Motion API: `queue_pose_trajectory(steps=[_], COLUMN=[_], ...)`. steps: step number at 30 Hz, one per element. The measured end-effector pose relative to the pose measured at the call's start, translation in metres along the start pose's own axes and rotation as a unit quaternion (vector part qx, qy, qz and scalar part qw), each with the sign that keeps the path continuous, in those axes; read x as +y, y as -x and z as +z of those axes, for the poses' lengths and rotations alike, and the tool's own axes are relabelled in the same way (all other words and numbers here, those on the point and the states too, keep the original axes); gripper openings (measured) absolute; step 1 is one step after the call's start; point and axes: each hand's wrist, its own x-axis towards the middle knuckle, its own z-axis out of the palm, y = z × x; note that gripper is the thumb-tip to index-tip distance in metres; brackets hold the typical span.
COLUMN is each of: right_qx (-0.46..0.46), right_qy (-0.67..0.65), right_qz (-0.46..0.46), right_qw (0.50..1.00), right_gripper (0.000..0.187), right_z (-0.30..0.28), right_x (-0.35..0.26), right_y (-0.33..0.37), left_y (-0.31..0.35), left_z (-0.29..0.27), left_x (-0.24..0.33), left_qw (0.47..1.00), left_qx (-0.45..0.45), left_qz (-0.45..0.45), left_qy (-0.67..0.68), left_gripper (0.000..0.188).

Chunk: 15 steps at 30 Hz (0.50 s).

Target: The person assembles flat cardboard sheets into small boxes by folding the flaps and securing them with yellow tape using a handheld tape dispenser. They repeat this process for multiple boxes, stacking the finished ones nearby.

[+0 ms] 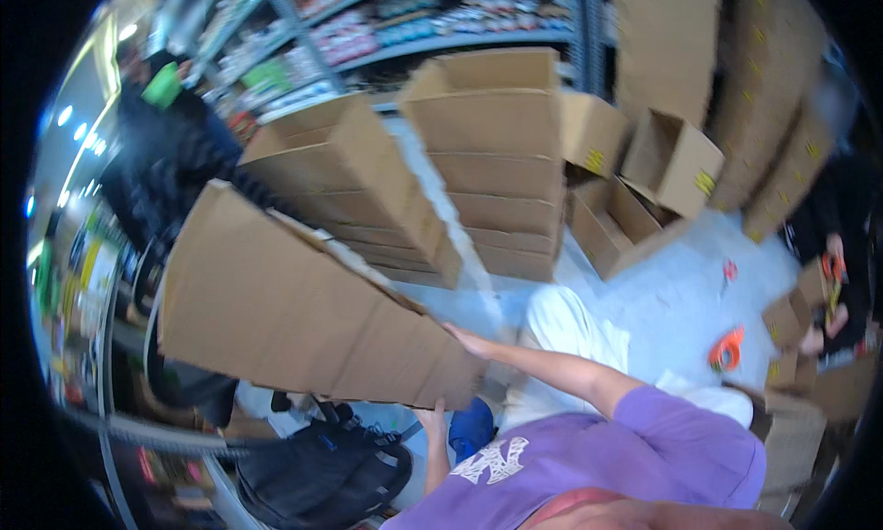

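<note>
A tall brown cardboard box (pixel 303 318) stretches out to the left in front of me, tilted, with fold lines across its side. My right hand (pixel 473 342) grips its near end along the upper edge. Below it, my left hand (pixel 434 417) holds the bottom edge of the same end, its fingers partly hidden by the cardboard. Beyond the box stand two tall, open-topped cardboard boxes, one on the left (pixel 368 199) and one on the right (pixel 497 162).
A black backpack (pixel 326 470) lies at lower left. Smaller open boxes (pixel 676 162) sit at the right back. An orange tape dispenser (pixel 727 350) and red scissors (pixel 729 271) rest on the floor. Another person (pixel 842 245) works at far right; a dark-clothed person (pixel 175 162) is at left. Stocked shelves (pixel 451 42) stand behind.
</note>
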Motion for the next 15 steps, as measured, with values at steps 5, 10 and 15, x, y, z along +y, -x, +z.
queue_pose_trajectory(steps=[5,10,15], right_qx=[0.054,0.115,0.225], right_qy=[0.156,0.615,0.93], right_qz=[-0.1,-0.168,0.151], right_qw=[0.981,0.762,0.248], right_gripper=[0.048,0.024,0.024], right_z=[-0.025,-0.102,-0.299], right_x=[0.011,-0.1,-0.256], right_y=[0.011,0.119,0.235], left_y=[-0.012,0.025,0.086], left_z=[0.016,0.019,0.077], left_x=[0.025,0.045,0.06], left_qw=[0.998,0.985,0.968], left_qx=[0.016,0.169,-0.05], left_qz=[-0.064,-0.021,-0.206], left_qy=[-0.019,0.002,0.136], left_gripper=[0.072,0.069,0.05])
